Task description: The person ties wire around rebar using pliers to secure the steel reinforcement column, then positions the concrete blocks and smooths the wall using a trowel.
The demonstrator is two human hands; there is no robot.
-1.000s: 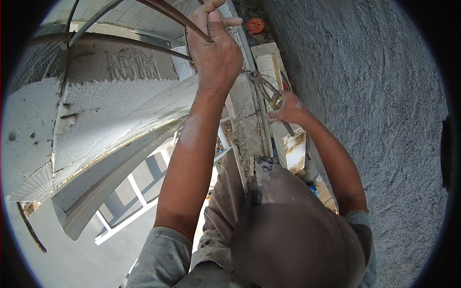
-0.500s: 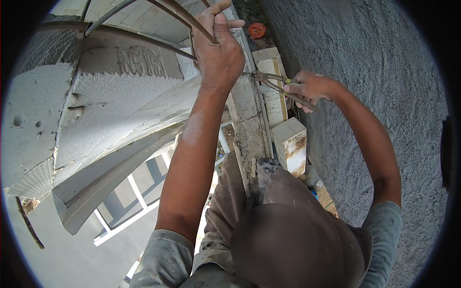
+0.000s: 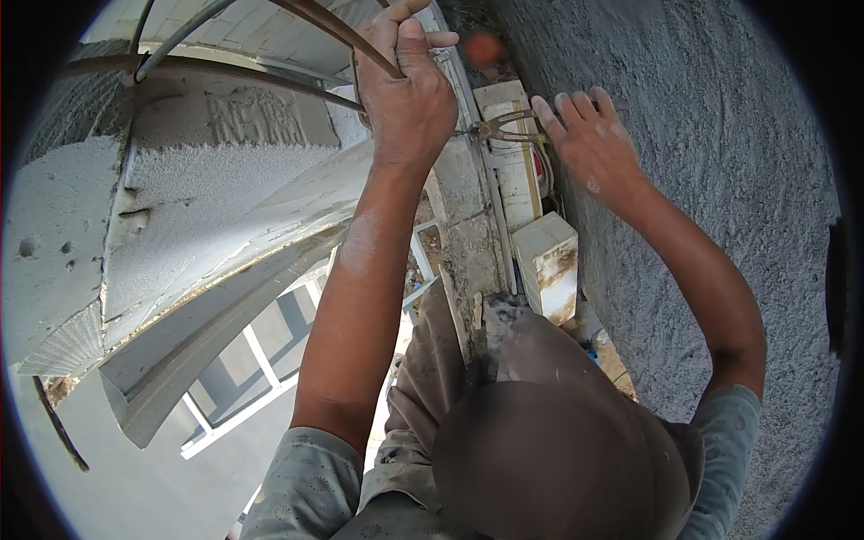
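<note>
Just right of the ledge [image 3: 466,211], the right hand [image 3: 598,151] spreads its fingers over pliers [image 3: 488,130].
Left of it, the left hand [image 3: 410,99] touches a rod [image 3: 376,58], finger grip unclear.

The right hand [image 3: 596,151] has moved right and farther away, swinging the handles of the pliers [image 3: 491,131] from near-right to right.

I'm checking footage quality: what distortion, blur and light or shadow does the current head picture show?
Head view: fisheye bowing, black corners; head view: red disc blurred, pliers fairly clear; head view: white frame brightly lit, shadows banding the pale surface nearby.
</note>
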